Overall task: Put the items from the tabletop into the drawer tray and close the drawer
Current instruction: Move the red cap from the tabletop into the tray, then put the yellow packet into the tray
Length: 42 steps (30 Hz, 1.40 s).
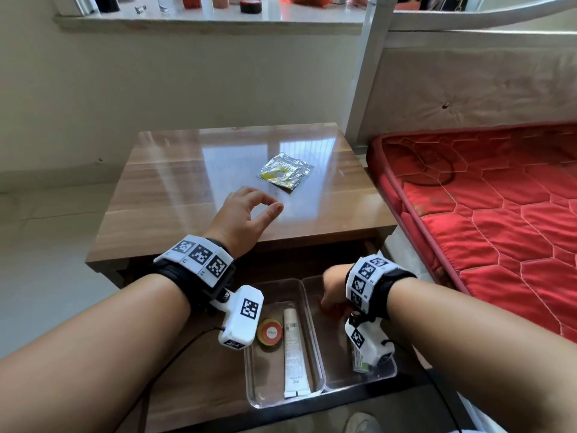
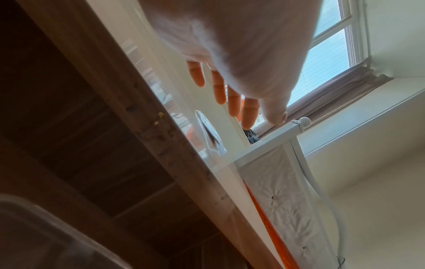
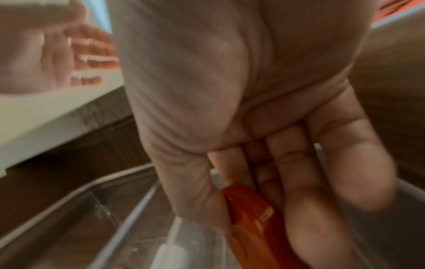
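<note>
Hands are being worked at two levels of a glossy brown wooden bedside table (image 1: 193, 195) in the head view. The left hand (image 1: 242, 218) is being held above the tabletop, fingers loosely curled and gripping nothing, near a crinkled silver foil sachet with a yellow ring printed on it (image 1: 284, 174), apparently the only item left up there. The right hand (image 1: 332, 292) is being lowered into the right compartment of a clear plastic two-compartment drawer tray (image 1: 315, 348), which is sitting in the pulled-out wooden drawer (image 1: 199, 370). A round orange-lidded tin (image 1: 270, 333) and a long white tube (image 1: 293, 348) are already lying in the left compartment; a green and white pack, half hidden by the wrist camera, is lying in the right one.

From the left wrist, the fingers (image 2: 249, 113) are being shown straight and spread, with nothing held, and the foil sachet is just visible beyond the table edge.

From the right wrist, a flat orange-red plastic item (image 3: 248, 209) is being gripped by the curled fingers (image 3: 315, 234) over the tray; what it is cannot be told through the blur.

Judged from this, the placing step is in hand. Next, the orange-red item would need releasing in the tray, the sachet pinching up by an edge, and the drawer then closing.
</note>
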Each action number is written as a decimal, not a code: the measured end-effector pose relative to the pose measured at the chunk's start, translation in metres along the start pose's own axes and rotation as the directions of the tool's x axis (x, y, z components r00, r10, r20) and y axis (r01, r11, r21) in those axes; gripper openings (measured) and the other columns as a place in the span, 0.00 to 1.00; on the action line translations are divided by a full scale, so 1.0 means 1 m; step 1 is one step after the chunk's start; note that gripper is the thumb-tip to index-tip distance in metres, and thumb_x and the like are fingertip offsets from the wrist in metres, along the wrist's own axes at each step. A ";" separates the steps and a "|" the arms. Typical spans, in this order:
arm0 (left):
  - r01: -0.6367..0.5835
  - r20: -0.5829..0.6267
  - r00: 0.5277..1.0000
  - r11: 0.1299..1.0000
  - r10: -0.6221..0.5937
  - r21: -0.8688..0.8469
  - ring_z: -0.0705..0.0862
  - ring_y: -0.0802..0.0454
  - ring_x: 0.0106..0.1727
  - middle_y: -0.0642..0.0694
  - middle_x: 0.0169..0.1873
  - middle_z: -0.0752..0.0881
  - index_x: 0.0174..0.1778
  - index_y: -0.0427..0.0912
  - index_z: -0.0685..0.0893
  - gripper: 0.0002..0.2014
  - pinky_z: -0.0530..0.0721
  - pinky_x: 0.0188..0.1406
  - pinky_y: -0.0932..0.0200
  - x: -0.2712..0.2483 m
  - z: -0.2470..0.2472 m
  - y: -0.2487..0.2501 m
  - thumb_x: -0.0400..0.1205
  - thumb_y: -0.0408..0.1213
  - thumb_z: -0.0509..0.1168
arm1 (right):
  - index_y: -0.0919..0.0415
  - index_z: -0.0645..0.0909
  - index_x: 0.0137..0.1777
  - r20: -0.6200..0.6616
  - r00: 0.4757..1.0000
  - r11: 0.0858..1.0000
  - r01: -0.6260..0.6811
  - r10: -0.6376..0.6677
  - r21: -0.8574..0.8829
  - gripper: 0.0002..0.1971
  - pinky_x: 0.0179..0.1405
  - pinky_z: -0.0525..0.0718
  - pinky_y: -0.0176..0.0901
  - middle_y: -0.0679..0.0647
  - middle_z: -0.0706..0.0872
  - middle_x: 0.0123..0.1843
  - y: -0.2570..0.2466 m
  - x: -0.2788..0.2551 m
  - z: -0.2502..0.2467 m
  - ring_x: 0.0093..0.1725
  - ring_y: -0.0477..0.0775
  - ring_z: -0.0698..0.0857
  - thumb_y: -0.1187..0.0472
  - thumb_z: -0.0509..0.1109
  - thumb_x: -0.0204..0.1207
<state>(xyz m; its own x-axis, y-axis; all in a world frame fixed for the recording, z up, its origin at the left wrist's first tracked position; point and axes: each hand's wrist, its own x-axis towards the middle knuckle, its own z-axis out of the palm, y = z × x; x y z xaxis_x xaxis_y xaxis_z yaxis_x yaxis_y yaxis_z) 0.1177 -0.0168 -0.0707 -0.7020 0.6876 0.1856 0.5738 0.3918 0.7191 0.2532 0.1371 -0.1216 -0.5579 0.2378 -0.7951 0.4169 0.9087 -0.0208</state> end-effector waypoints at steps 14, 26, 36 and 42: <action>-0.002 0.179 0.983 0.970 -0.043 0.244 0.70 0.46 0.74 0.49 0.69 0.77 0.61 0.56 0.81 0.20 0.69 0.74 0.41 0.051 0.012 -0.006 0.76 0.59 0.60 | 0.53 0.88 0.36 -0.024 0.999 0.981 0.022 -0.027 -0.193 0.17 0.47 0.86 0.50 0.53 0.89 0.40 0.010 0.030 0.006 0.43 0.55 0.86 0.39 0.75 0.63; -0.008 0.350 0.908 0.827 -0.229 0.563 0.43 0.46 0.85 0.54 0.85 0.47 0.82 0.57 0.51 0.44 0.53 0.81 0.34 0.085 0.030 -0.004 0.72 0.72 0.54 | 0.67 0.85 0.52 -0.072 0.990 0.836 0.140 -0.120 0.531 0.15 0.23 0.84 0.41 0.59 0.89 0.38 0.033 0.012 -0.019 0.28 0.53 0.87 0.54 0.69 0.75; -0.111 0.436 0.882 0.822 -0.177 0.558 0.41 0.53 0.85 0.59 0.84 0.47 0.80 0.62 0.52 0.39 0.47 0.80 0.38 0.040 0.026 0.004 0.74 0.71 0.51 | 0.57 0.78 0.49 -0.180 0.968 0.474 0.242 -0.173 0.847 0.11 0.22 0.85 0.40 0.53 0.85 0.36 0.029 -0.006 -0.027 0.29 0.46 0.87 0.49 0.67 0.78; -0.171 0.455 0.888 0.867 -0.070 0.467 0.48 0.54 0.85 0.60 0.83 0.58 0.77 0.63 0.63 0.34 0.52 0.81 0.41 0.015 0.023 0.004 0.74 0.70 0.52 | 0.57 0.80 0.49 -0.191 0.978 0.229 0.206 -0.085 0.951 0.19 0.28 0.83 0.39 0.51 0.83 0.36 0.019 -0.018 -0.028 0.31 0.45 0.86 0.39 0.63 0.77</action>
<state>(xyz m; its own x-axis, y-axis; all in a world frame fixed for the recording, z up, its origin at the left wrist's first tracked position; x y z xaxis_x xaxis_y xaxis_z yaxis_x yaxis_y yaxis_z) 0.1193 0.0094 -0.0809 -0.4711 0.8612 -0.1906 0.8150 0.5077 0.2793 0.2511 0.1593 -0.0905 -0.7181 0.2209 -0.6600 0.6634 -0.0697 -0.7450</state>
